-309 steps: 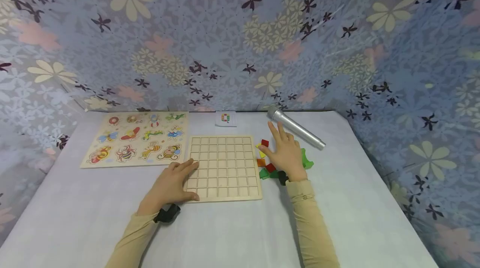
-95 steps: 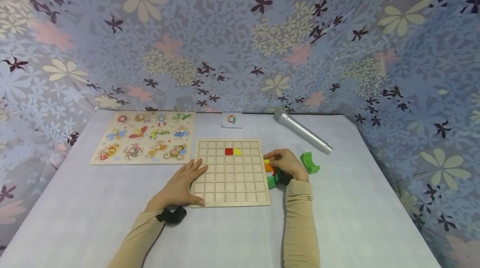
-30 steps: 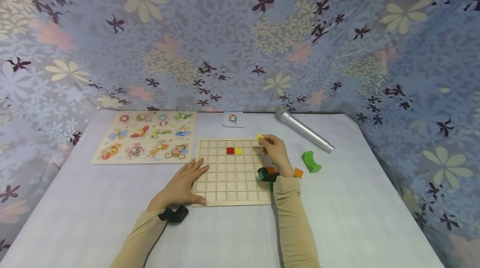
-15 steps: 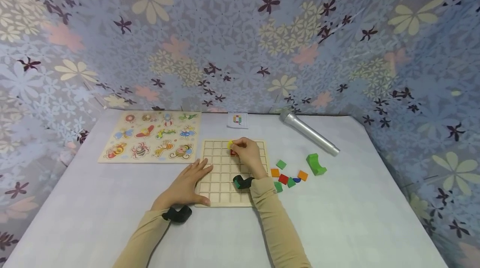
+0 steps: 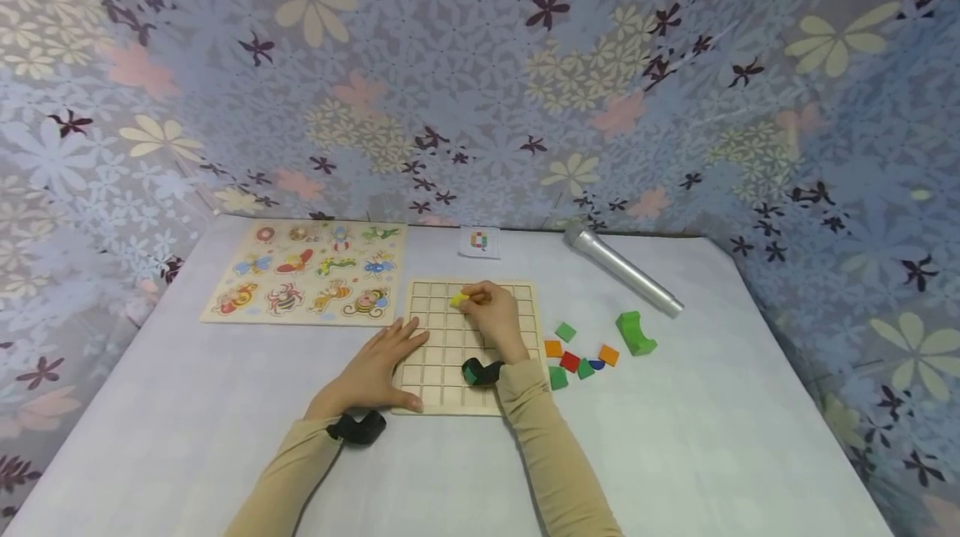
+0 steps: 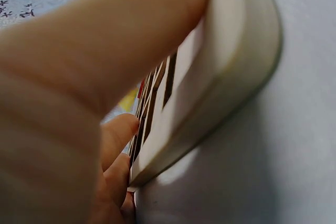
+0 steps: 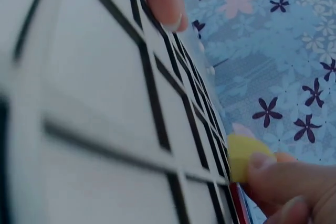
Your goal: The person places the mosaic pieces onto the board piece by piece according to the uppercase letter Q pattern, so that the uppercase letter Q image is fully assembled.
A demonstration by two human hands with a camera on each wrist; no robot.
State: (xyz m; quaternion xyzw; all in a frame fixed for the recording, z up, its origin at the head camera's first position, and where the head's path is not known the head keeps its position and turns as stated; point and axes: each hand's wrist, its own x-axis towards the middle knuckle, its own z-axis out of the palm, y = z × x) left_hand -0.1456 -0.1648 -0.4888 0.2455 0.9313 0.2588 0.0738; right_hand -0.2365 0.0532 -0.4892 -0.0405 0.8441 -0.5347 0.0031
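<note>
My right hand (image 5: 495, 316) pinches a yellow piece (image 5: 459, 300) between thumb and fingertips over the upper part of the wooden grid board (image 5: 442, 371). In the right wrist view the yellow piece (image 7: 244, 155) has a rounded edge and stands tilted at the grid, close to a red piece (image 7: 241, 203). The right hand covers the red piece in the head view. My left hand (image 5: 375, 372) rests on the board's left edge, fingers spread. Seen from the left wrist, its thumb and fingers lie along the board's rim (image 6: 184, 114).
Right of the board lie several loose pieces, among them a red square (image 5: 570, 362), an orange square (image 5: 608, 354) and a green square (image 5: 566, 331). Beyond are a green arch block (image 5: 635, 333) and a silver microphone (image 5: 624, 268). A pattern card (image 5: 479, 242) and an insect puzzle (image 5: 300, 274) lie behind and left.
My right hand has picked up the yellow piece from the right-hand pile and carried it left over the board, then lowered slightly. Earlier, red and yellow pieces were set on the grid. The left hand stays.
</note>
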